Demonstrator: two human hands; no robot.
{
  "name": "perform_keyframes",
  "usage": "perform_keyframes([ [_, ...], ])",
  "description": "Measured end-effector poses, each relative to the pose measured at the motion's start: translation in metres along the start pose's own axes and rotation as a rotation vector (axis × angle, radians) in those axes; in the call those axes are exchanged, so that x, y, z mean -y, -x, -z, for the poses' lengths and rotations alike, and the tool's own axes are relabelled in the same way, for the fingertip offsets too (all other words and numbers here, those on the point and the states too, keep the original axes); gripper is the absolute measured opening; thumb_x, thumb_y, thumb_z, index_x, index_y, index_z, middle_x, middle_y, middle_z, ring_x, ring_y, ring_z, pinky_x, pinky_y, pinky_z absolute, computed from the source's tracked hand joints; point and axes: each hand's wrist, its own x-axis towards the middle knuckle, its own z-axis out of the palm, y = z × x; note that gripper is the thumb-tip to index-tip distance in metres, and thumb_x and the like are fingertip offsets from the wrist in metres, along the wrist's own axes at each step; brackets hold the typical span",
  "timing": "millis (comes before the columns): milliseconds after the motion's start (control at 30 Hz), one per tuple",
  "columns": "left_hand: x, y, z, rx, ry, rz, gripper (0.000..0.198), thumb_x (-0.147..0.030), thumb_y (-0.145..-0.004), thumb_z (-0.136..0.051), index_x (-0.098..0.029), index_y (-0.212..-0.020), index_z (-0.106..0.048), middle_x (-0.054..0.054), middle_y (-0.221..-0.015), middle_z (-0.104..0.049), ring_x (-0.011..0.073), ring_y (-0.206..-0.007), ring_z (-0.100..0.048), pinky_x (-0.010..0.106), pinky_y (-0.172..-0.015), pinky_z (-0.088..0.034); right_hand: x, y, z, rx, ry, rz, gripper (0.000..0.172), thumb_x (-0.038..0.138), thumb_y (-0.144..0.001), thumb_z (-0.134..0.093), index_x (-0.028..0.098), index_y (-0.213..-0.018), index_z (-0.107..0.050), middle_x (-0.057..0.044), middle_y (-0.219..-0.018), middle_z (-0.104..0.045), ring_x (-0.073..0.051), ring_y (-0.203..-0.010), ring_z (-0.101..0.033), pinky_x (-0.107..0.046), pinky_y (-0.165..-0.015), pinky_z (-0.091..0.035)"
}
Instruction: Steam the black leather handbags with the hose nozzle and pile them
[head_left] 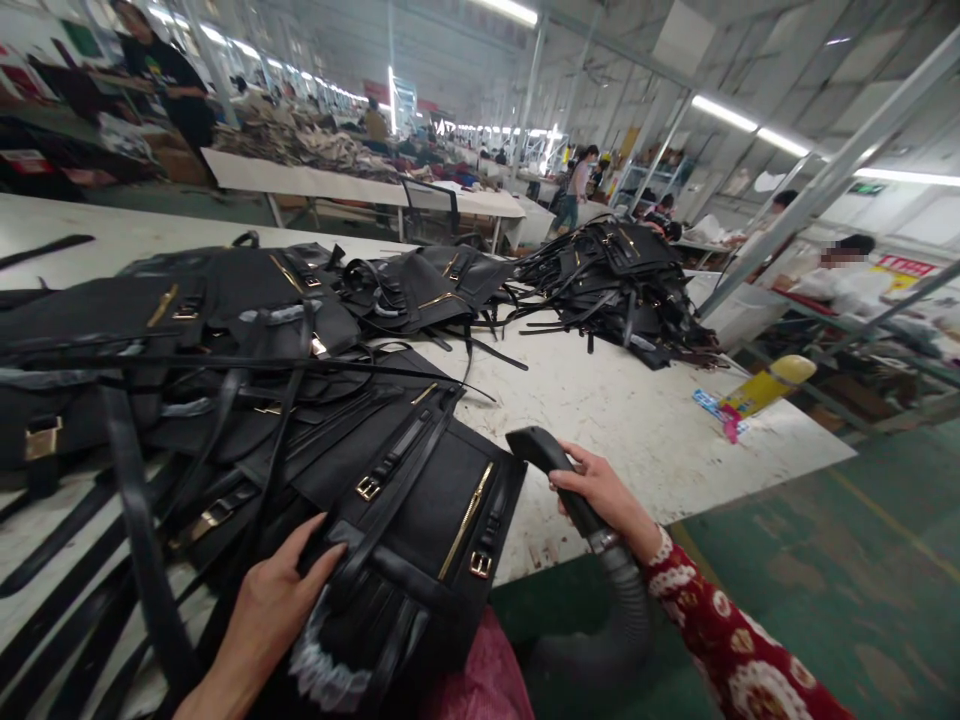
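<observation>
A black leather bag (442,510) with gold buckles and gold zips lies in front of me at the table's near edge. My left hand (277,590) grips it at its left side, close to a handle partly wrapped in clear plastic (330,660); some fingertips are hidden. In my right hand (600,488) is a black hose nozzle (581,510), its flat end just off the bag's right corner. A ribbed grey hose (630,600) curves down from it below the table edge.
More black bags (225,290) with loose straps spread over the left of the white table (600,400). Another pile of bags (615,280) stands at the back. A yellow cylinder (772,385) lies near the right edge. Beyond are people, other worktables and a slanted metal post (825,190).
</observation>
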Motion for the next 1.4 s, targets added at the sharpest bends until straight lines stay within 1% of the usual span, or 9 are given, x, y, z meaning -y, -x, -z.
perform_keyframes([
  [167, 0.000, -0.002, 0.004, 0.088, -0.072, 0.004, 0.058, -0.053, -0.076, -0.044, -0.017, -0.122, -0.046, -0.005, -0.050, -0.060, 0.0190, -0.059, -0.062, 0.024, -0.056, -0.046, -0.025, 0.036, 0.000, 0.136, -0.089, -0.131, 0.059, 0.026, -0.072, -0.061, 0.021, -0.125, -0.037, 0.001, -0.065, -0.060, -0.019, -0.042, -0.058, -0.024, -0.032, -0.047],
  [267, 0.000, 0.001, 0.004, 0.113, -0.113, -0.076, 0.053, -0.049, -0.080, -0.039, -0.018, -0.122, -0.047, 0.000, -0.075, -0.069, 0.0208, -0.077, -0.064, 0.027, -0.067, -0.048, -0.031, 0.032, -0.006, 0.153, -0.094, -0.092, 0.060, 0.025, -0.071, -0.062, 0.020, -0.125, -0.038, 0.002, -0.063, -0.059, -0.017, -0.041, -0.057, -0.024, -0.032, -0.047],
  [367, -0.003, 0.012, 0.001, 0.140, -0.174, -0.135, 0.049, -0.044, -0.081, -0.037, -0.018, -0.122, -0.048, 0.005, -0.097, -0.067, 0.0223, -0.089, -0.062, 0.030, -0.077, -0.047, -0.018, 0.017, -0.016, 0.184, -0.083, -0.020, 0.058, 0.025, -0.069, -0.064, 0.019, -0.122, -0.042, 0.002, -0.062, -0.059, -0.015, -0.040, -0.056, -0.021, -0.034, -0.046],
  [467, -0.007, 0.025, -0.003, 0.172, -0.270, -0.109, 0.049, -0.041, -0.083, -0.033, -0.017, -0.124, -0.046, 0.007, -0.096, -0.068, 0.0246, -0.087, -0.063, 0.034, -0.076, -0.047, 0.005, 0.000, -0.031, 0.234, -0.084, 0.022, 0.057, 0.026, -0.069, -0.064, 0.019, -0.122, -0.043, 0.001, -0.064, -0.061, -0.015, -0.042, -0.057, -0.022, -0.036, -0.046],
  [633, -0.006, 0.033, -0.005, 0.192, -0.267, -0.082, 0.050, -0.041, -0.084, -0.032, -0.016, -0.126, -0.044, 0.010, -0.101, -0.066, 0.0260, -0.090, -0.062, 0.037, -0.079, -0.046, 0.027, -0.024, -0.063, 0.308, -0.082, -0.034, 0.056, 0.028, -0.066, -0.064, 0.018, -0.118, -0.045, 0.001, -0.062, -0.061, -0.018, -0.042, -0.057, -0.024, -0.033, -0.046],
  [800, -0.001, 0.041, 0.000, 0.290, -0.151, -0.091, 0.047, -0.037, -0.078, -0.042, -0.021, -0.122, -0.050, 0.006, -0.103, -0.065, 0.0238, -0.096, -0.059, 0.035, -0.086, -0.043, 0.018, -0.020, -0.072, 0.282, -0.078, -0.059, 0.055, 0.028, -0.068, -0.062, 0.017, -0.119, -0.043, 0.001, -0.060, -0.059, -0.017, -0.041, -0.056, -0.023, -0.034, -0.046],
  [967, -0.015, 0.055, 0.004, 0.434, -0.081, -0.083, 0.042, -0.029, -0.078, -0.041, -0.027, -0.118, -0.053, 0.002, -0.094, -0.068, 0.0208, -0.092, -0.060, 0.029, -0.082, -0.045, 0.009, 0.005, -0.053, 0.241, -0.080, -0.102, 0.061, 0.027, -0.068, -0.063, 0.019, -0.123, -0.039, 0.001, -0.063, -0.060, -0.017, -0.042, -0.058, -0.023, -0.034, -0.047],
  [1167, -0.021, 0.057, -0.002, 0.434, -0.168, -0.029, 0.045, -0.028, -0.081, -0.036, -0.026, -0.124, -0.046, 0.005, -0.093, -0.067, 0.0216, -0.091, -0.060, 0.033, -0.083, -0.043, 0.007, 0.024, -0.038, 0.271, -0.096, -0.112, 0.060, 0.026, -0.069, -0.063, 0.019, -0.124, -0.038, 0.001, -0.065, -0.060, -0.016, -0.043, -0.057, -0.022, -0.035, -0.047],
  [1400, -0.030, 0.057, -0.001, 0.430, -0.183, -0.083, 0.044, -0.026, -0.080, -0.036, -0.030, -0.121, -0.049, 0.003, -0.098, -0.067, 0.0229, -0.093, -0.059, 0.035, -0.081, -0.044, 0.001, -0.018, -0.078, 0.236, -0.056, -0.062, 0.062, 0.030, -0.066, -0.063, 0.021, -0.123, -0.040, 0.004, -0.061, -0.056, -0.016, -0.040, -0.055, -0.023, -0.031, -0.046],
])
